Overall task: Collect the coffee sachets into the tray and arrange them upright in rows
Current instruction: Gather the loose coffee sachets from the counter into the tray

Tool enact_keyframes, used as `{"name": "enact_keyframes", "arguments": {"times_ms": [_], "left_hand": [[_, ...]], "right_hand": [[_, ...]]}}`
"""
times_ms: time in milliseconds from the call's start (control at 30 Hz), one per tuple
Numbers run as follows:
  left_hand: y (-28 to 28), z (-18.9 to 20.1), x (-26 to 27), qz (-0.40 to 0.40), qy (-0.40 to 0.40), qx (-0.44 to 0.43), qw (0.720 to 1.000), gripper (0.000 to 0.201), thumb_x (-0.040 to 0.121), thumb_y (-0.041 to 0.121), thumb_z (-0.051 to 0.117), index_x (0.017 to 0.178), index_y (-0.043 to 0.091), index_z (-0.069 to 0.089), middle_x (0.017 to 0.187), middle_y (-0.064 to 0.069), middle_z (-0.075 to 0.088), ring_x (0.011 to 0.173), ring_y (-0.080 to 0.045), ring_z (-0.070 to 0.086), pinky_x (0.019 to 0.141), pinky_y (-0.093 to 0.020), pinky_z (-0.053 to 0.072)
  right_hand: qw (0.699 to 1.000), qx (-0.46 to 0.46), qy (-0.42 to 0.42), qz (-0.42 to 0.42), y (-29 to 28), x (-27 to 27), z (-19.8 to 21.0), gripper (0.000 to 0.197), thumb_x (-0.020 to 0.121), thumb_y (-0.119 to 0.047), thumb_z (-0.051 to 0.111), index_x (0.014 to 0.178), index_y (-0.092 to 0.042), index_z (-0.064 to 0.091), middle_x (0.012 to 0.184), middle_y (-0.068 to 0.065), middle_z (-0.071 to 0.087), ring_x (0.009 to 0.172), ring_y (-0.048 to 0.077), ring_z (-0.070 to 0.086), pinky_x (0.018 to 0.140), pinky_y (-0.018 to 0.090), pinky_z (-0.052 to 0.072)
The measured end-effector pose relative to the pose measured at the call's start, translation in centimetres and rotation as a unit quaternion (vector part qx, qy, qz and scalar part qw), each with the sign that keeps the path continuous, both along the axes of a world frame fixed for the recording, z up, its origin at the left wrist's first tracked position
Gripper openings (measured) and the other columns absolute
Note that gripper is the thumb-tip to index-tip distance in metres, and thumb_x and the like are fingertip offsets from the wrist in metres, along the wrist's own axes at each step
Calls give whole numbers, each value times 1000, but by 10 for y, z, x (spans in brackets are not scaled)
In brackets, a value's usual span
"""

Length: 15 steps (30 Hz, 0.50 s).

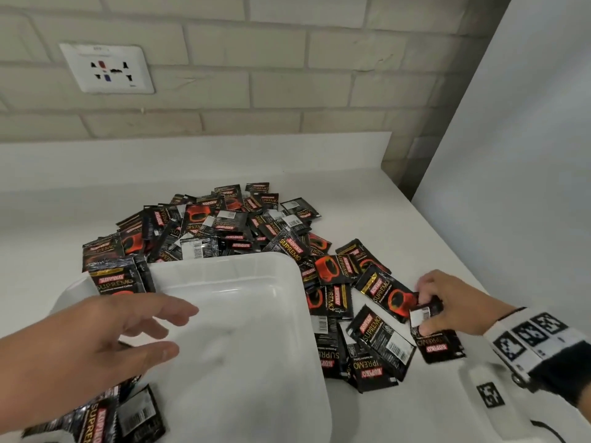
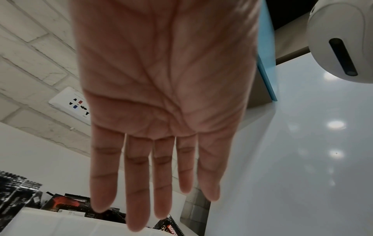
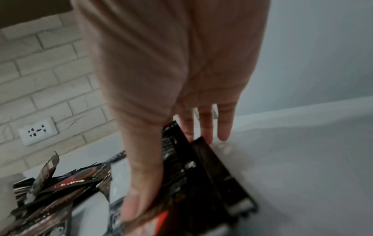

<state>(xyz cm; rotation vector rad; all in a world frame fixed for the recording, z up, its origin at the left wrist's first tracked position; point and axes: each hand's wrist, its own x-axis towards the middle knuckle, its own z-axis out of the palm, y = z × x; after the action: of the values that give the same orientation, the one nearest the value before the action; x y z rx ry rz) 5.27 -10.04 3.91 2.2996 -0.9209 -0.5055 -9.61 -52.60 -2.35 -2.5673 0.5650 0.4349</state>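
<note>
The left hand hovers over the near left of the tray, fingers straight, slightly apart, holding nothing. Right of the tray, the right hand pinches a sachet between thumb and fingers at the near right edge of the pile, which spreads over the counter behind and beside the tray.

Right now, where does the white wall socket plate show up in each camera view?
Head: white wall socket plate upper left, on the brick wall.
Left wrist: left of centre, partly behind the left hand.
Right wrist: far left, mid-height.
Shared landmark: the pale brick wall behind the pile of black coffee sachets.
</note>
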Motion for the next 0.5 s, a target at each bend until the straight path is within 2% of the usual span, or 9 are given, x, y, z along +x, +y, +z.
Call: {"name": "enact_keyframes", "arguments": {"times_ms": [67, 100, 200, 267, 333, 400, 500], "left_hand": [[4, -4, 0, 9, 5, 2, 1000, 57, 53, 90, 47, 100, 61, 59, 94, 34, 66, 85, 13, 63, 76, -22, 51], [7, -6, 0, 11, 12, 8, 1000, 55, 54, 88, 49, 101, 60, 59, 95, 33, 66, 85, 13, 63, 77, -24, 52], [14, -10, -1, 20, 24, 15, 999, 66, 49, 94, 45, 103, 58, 60, 96, 32, 66, 86, 11, 64, 76, -25, 52], [15, -9, -2, 27, 28, 8, 999, 70, 43, 97, 43, 102, 61, 58, 95, 33, 66, 85, 11, 64, 74, -23, 51], [12, -7, -3, 32, 29, 0, 999, 72, 33, 99, 42, 98, 70, 53, 92, 35, 65, 82, 11, 64, 74, -19, 50], [5, -6, -5, 30, 36, -22, 999, 69, 30, 100, 42, 92, 72, 53, 89, 34, 66, 79, 9, 66, 71, -17, 52], [-8, -4, -7, 13, 29, -38, 999, 66, 33, 101, 37, 88, 70, 56, 84, 32, 67, 80, 10, 65, 73, -8, 49]], "right_hand": [[999, 25, -11, -21, -1, -4, -3, 39, 62, -11, 82, 69, -23, 46, 97, -2, 57, 83, 14, 54, 66, 13, 39], [999, 43, 2, -31, -1, -6, -2, 41, 62, -10, 81, 76, -21, 44, 92, 1, 60, 77, 13, 55, 65, 17, 41], [992, 111, 32, -46, -5, -11, 8, 51, 62, -5, 79, 92, -19, 41, 86, 3, 60, 69, 13, 55, 68, 26, 47], [989, 133, 30, -49, -6, -8, 24, 59, 66, -1, 78, 105, -24, 40, 85, 6, 59, 67, 14, 56, 68, 23, 46], [987, 153, 18, -44, -4, 3, 38, 66, 68, 0, 77, 114, -29, 39, 83, 7, 61, 68, 11, 59, 69, 17, 45], [988, 153, 15, -35, 3, 19, 39, 72, 69, -5, 77, 123, -32, 38, 95, 4, 62, 77, 8, 61, 76, 16, 44], [995, 88, 44, -23, 17, 42, 23, 78, 71, -19, 78, 135, -28, 35, 123, 6, 49, 113, 19, 52, 100, 30, 37]]}}
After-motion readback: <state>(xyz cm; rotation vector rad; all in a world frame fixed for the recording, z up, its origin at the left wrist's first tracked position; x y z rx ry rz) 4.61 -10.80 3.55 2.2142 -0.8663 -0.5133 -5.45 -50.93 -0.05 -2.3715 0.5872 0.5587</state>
